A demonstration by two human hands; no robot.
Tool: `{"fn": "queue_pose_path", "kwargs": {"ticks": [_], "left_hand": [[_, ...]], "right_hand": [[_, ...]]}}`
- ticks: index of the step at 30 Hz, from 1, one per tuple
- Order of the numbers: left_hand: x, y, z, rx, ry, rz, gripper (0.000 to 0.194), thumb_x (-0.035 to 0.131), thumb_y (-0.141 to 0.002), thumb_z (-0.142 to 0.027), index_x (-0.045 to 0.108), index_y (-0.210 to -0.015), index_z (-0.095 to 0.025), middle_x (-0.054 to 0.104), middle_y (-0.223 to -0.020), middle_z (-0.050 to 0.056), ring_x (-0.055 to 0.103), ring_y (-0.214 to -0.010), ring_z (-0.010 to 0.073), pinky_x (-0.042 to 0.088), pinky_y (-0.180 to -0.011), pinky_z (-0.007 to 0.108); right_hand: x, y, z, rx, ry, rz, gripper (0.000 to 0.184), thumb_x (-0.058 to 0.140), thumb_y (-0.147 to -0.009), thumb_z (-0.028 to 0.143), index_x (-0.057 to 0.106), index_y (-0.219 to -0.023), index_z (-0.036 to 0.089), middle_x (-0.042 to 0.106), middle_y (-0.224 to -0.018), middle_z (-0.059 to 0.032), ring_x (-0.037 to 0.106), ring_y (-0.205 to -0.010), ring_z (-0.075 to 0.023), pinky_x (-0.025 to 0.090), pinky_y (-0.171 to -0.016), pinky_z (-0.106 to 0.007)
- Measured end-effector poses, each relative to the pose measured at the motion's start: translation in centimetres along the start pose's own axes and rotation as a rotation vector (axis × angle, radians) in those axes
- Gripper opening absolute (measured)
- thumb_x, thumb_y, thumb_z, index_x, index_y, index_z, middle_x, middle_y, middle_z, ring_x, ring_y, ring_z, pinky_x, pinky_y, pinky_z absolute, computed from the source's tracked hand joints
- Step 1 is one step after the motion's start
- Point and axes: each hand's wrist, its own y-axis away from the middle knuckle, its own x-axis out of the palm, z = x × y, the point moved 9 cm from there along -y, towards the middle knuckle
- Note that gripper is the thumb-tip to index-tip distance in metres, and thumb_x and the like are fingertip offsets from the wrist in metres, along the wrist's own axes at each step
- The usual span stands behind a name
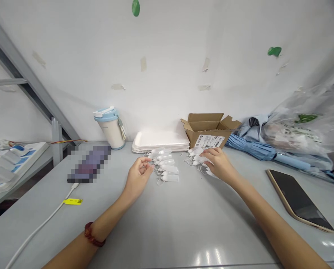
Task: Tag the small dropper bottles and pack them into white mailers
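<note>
Several small translucent white bottles (169,169) with thin loops at their left ends lie in a staggered column on the table. Just left of that column is my left hand (138,175), its fingers curled and thumb and forefinger close together near the loops; whatever is pinched there is too small to make out. A second cluster of the same small white bottles (195,151) lies further right, in front of the cardboard box. My right hand (217,163) reaches over this cluster from the right, thumb and fingers closing around one bottle. The hand partly hides the pieces beneath it.
Behind the bottles are a stack of white padded sheets (161,141) and an open cardboard box (208,130). A tumbler (112,129) and a blurred-out device (89,164) with a white cable stand left. Right are a folded blue umbrella (251,147), a plastic bag (298,134) and a phone (298,200).
</note>
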Motion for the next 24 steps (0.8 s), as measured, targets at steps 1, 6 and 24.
{"fn": "queue_pose_path", "kwargs": {"ticks": [1,6,24], "left_hand": [[0.1,0.0,0.0,0.0,0.003,0.004,0.024,0.058,-0.075,-0.03,0.051,-0.095,-0.018,0.044,-0.068,-0.006,0.04,-0.051,0.0064,0.03,-0.047,0.018],[0.2,0.1,-0.1,-0.001,0.014,0.011,0.022,0.058,-0.076,-0.029,0.051,-0.095,-0.018,0.043,-0.068,-0.006,0.038,-0.05,0.006,0.029,-0.047,0.018],[0.3,0.3,-0.4,-0.006,0.0,0.011,0.023,0.057,-0.077,-0.03,0.051,-0.095,-0.018,0.044,-0.066,-0.006,0.036,-0.048,0.0059,0.028,-0.044,0.018]], "right_hand": [[0.1,0.0,0.0,0.002,0.0,0.002,0.027,0.055,-0.076,0.008,0.065,-0.101,0.017,0.064,-0.103,-0.0093,0.051,-0.092,-0.0266,0.041,-0.073,-0.036],[0.7,0.1,0.4,0.013,0.001,0.019,0.028,0.054,-0.077,0.01,0.064,-0.101,0.018,0.064,-0.102,-0.009,0.049,-0.095,-0.0274,0.039,-0.072,-0.036],[-2.0,-0.1,1.7,0.056,-0.321,-0.093,0.021,0.04,-0.087,0.017,0.051,-0.104,0.017,0.051,-0.102,-0.0123,0.054,-0.09,-0.0228,0.045,-0.075,-0.036]]}}
